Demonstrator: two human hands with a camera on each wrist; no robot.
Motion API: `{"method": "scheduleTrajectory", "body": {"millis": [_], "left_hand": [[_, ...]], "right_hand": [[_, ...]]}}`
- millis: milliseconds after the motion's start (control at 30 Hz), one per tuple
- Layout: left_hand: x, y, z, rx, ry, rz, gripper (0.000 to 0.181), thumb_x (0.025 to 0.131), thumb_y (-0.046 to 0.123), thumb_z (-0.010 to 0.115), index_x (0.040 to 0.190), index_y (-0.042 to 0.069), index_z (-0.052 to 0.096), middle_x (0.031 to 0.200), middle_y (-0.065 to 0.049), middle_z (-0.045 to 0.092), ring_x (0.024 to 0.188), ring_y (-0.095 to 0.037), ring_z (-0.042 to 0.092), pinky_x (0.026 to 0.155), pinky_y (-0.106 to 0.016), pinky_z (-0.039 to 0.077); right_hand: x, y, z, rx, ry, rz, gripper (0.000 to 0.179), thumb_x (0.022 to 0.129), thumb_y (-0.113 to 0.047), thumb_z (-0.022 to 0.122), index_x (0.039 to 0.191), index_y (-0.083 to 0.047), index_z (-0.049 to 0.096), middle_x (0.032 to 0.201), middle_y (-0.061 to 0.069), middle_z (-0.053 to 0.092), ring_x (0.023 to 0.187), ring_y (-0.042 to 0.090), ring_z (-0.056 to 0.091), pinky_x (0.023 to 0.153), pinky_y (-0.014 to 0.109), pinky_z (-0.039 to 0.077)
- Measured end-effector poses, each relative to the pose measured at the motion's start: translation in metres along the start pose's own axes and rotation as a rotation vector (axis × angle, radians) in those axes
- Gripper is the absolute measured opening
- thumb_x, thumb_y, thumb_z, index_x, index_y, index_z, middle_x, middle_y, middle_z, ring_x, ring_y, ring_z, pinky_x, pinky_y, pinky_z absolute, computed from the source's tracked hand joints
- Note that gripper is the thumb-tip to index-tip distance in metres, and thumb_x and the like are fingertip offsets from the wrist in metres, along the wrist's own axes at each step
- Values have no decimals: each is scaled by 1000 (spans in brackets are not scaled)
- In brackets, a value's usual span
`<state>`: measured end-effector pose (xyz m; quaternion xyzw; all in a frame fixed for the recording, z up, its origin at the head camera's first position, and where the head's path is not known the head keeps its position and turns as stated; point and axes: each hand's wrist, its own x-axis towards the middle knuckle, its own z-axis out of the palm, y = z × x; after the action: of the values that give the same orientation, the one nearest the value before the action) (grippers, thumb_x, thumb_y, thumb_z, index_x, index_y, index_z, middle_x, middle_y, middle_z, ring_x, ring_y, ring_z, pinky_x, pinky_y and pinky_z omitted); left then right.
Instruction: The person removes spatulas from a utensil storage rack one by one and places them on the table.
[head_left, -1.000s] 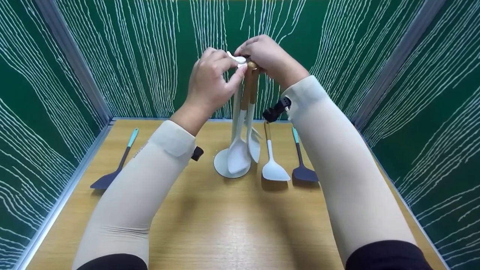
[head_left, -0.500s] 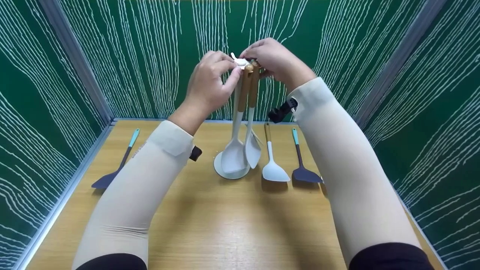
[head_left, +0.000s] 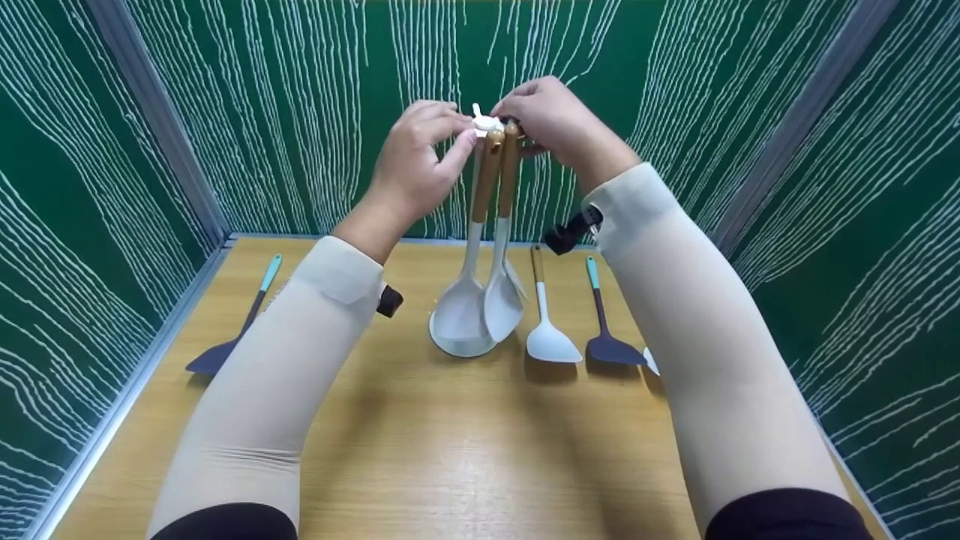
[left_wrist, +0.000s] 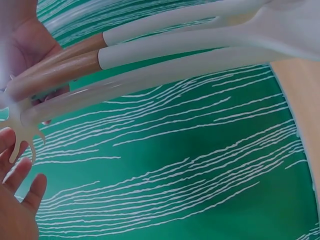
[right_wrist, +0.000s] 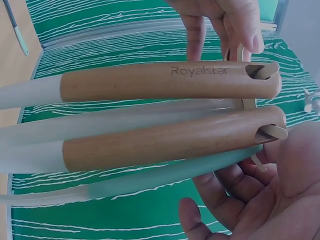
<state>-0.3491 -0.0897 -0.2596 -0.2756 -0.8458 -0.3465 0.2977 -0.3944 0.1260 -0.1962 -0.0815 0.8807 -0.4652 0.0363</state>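
Stand base [head_left: 463, 349] pt. hidden bhd white utensil [head_left: 459, 304].

Front two hanging utensils [head_left: 459, 304]: white, brown wood-look handles [right_wrist: 125, 82]. Stand [head_left: 463, 349]: off-white. Spatula [head_left: 553, 345] at centre right: white, brown grip [head_left: 537, 264]. Dark spatulas [head_left: 611, 349]: purple-grey, teal grips [head_left: 592, 271]. Tabletop [head_left: 450, 442]: tan wood grain. Walls [head_left: 300, 112]: green, wavy white lines. Sleeves [head_left: 247, 390]: beige.

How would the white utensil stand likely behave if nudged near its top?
The white utensil stand would probably tip rather easily: its tall, thin pole rises from a fairly small round base. The two wooden-handled utensils would likely swing, since they hang on hooks through holes in their handles.
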Motion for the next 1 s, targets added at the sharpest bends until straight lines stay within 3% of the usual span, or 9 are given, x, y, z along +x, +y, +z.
{"method": "scheduleTrajectory", "body": {"millis": [200, 500, 833, 1000], "left_hand": [[2, -6, 0, -66, -12, -46, 34, 118, 34, 60, 135, 17, 84, 145, 3, 79, 147, -12, 59, 127, -18, 41], [1, -12, 0, -140, 1, -54, 31, 117, 31, 63, 135, 17, 85, 144, 3, 79, 144, -10, 60, 124, -14, 42], [1, -14, 3, -168, 17, -41, 29, 117, 30, 66, 133, 15, 85, 140, 1, 80, 136, -11, 61, 118, -14, 48], [1, -13, 3, -175, 16, -42, 29, 117, 30, 66, 132, 15, 86, 137, 1, 80, 133, -11, 60, 116, -15, 49]], "right_hand": [[0, 3, 1, -4, 43, -10, 36, 121, -34, 53, 126, -16, 84, 111, -1, 72, 102, 18, 69, 98, 37, 61], [0, 1, 5, 4, 68, 0, 36, 122, -33, 51, 128, -16, 83, 109, -1, 70, 99, 17, 66, 92, 33, 58], [5, -16, 12, -48, 42, 29, 55, 120, -59, 45, 140, -17, 75, 117, -2, 67, 101, 16, 62, 101, 37, 57], [10, -23, 15, -97, 5, 87, 64, 118, -67, 39, 147, -19, 71, 135, -1, 67, 116, 17, 63, 106, 38, 57]]}}
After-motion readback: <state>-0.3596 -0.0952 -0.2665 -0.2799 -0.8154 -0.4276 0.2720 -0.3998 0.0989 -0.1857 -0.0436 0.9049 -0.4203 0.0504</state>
